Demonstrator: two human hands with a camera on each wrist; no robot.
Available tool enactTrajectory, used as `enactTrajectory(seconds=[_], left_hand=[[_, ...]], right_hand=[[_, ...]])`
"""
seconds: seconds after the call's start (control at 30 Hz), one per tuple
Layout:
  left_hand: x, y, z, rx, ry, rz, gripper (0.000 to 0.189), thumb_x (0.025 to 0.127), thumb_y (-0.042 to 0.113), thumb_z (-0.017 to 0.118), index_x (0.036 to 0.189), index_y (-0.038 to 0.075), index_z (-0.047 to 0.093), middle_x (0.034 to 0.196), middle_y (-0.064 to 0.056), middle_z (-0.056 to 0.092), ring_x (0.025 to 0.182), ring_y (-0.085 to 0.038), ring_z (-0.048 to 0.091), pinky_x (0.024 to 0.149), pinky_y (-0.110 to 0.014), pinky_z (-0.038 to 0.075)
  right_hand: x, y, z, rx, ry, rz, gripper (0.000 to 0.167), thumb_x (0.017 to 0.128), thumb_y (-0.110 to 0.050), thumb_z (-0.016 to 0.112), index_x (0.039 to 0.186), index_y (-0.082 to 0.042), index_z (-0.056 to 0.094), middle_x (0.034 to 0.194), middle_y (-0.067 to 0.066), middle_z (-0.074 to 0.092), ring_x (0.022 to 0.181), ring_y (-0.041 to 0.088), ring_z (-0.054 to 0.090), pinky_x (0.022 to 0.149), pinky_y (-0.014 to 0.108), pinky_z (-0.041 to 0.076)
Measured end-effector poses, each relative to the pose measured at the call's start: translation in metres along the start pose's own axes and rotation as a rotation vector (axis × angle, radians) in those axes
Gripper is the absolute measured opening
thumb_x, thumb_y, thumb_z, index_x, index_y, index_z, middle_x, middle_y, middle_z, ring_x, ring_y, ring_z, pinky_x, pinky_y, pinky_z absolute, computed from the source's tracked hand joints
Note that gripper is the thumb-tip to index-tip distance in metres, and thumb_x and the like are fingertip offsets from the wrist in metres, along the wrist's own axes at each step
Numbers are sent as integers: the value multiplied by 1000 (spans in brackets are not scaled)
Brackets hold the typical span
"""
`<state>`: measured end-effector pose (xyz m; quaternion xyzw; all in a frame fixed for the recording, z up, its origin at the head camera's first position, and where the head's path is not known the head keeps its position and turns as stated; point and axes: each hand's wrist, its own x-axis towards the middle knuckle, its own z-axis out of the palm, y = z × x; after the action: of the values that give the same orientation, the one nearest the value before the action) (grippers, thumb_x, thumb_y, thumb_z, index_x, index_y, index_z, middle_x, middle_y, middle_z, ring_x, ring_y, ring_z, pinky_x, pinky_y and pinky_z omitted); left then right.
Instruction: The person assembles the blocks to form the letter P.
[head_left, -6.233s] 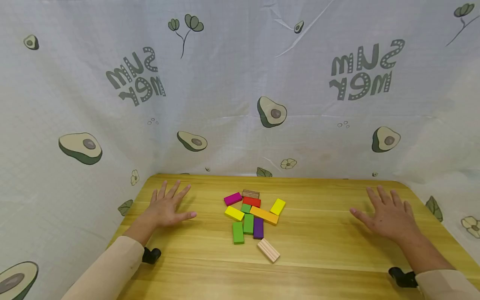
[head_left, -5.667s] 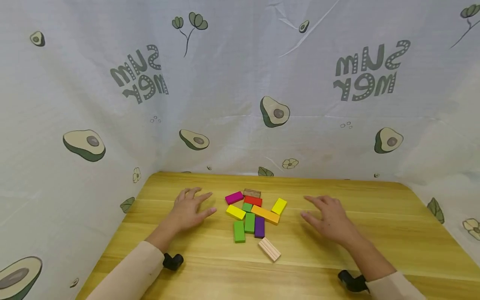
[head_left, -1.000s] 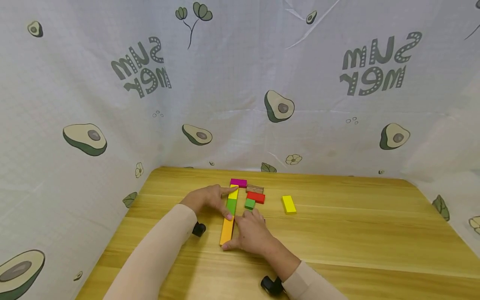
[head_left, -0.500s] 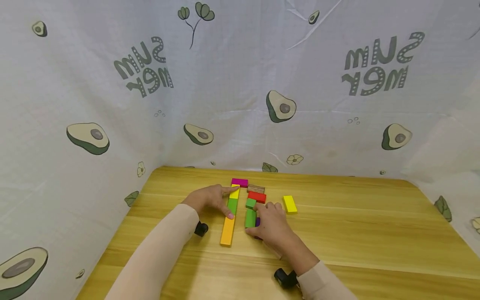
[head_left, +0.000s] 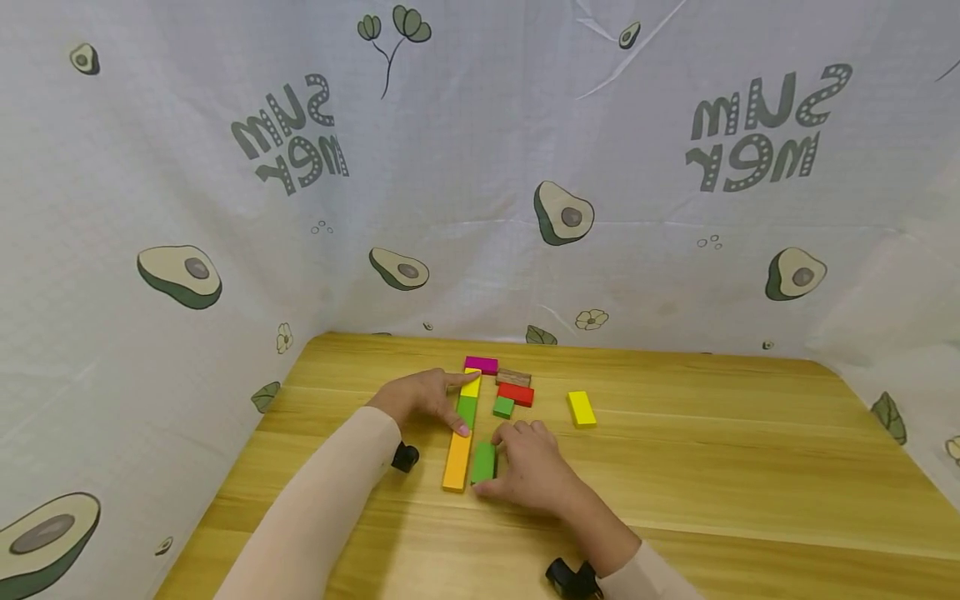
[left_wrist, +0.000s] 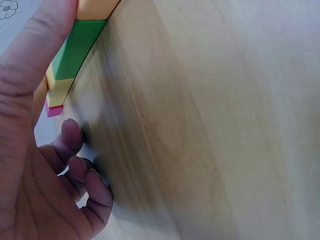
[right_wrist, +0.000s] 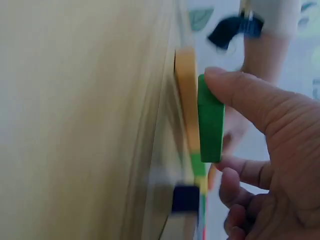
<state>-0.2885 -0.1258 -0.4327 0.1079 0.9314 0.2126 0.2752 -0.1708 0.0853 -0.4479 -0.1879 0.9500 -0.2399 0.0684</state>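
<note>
An orange block (head_left: 457, 462), a green block (head_left: 467, 410) and a yellow block (head_left: 470, 385) lie end to end in a row, a magenta block (head_left: 482, 365) crosswise at the far end. My left hand (head_left: 423, 396) reaches over the row's left side, index fingertip at the yellow block and thumb where orange meets green. Its other fingers curl loosely in the left wrist view. Just right of the orange block, my right hand (head_left: 534, 468) pinches another green block (right_wrist: 211, 125) by its ends, thumb at the near end. A dark purple block (right_wrist: 185, 200) shows in the right wrist view.
Beyond the right hand lie a small green block (head_left: 504, 407), a red block (head_left: 516, 394) and a brown block (head_left: 513, 378). A yellow block (head_left: 581, 409) sits apart to the right. Patterned cloth (head_left: 480, 275) hangs behind the wooden table (head_left: 712, 467).
Blocks once scattered now form a row. The right hand left the orange block, took hold of a green block, and carried it left and nearer. The left hand has stayed at the row lately.
</note>
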Motion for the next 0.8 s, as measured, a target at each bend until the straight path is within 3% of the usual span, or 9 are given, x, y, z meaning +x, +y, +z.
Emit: enactTrajectory(seconds=[0.13, 0.37, 0.57, 0.8], left_hand=[[3, 1, -2, 14, 8, -1, 110, 64, 61, 89, 156, 54, 29, 169, -7, 30, 154, -35, 30, 124, -60, 28], [9, 2, -5, 14, 3, -14, 111, 64, 61, 90, 156, 54, 28, 170, -5, 28, 156, -36, 28, 125, -61, 26], [11, 3, -6, 19, 0, -22, 110, 65, 60, 90, 156, 54, 28, 170, -5, 27, 156, -35, 27, 125, -60, 26], [13, 1, -6, 23, -10, -29, 112, 64, 62, 90, 156, 55, 27, 170, -4, 27, 156, -35, 27, 125, -61, 26]], right_hand=[[-10, -13, 7, 43, -49, -84, 66, 71, -57, 88, 113, -13, 64, 94, -5, 62, 94, 16, 47, 87, 40, 40], [-18, -32, 16, 79, -118, -94, 61, 72, -60, 86, 110, -19, 63, 85, -13, 56, 88, 10, 47, 80, 29, 39], [-19, -37, 25, 44, -108, -31, 67, 69, -63, 87, 109, -17, 60, 81, -13, 54, 82, 10, 47, 73, 27, 41], [-18, -35, 27, 74, -105, 60, 76, 64, -65, 89, 110, -16, 56, 84, -7, 56, 80, 12, 49, 67, 28, 44]])
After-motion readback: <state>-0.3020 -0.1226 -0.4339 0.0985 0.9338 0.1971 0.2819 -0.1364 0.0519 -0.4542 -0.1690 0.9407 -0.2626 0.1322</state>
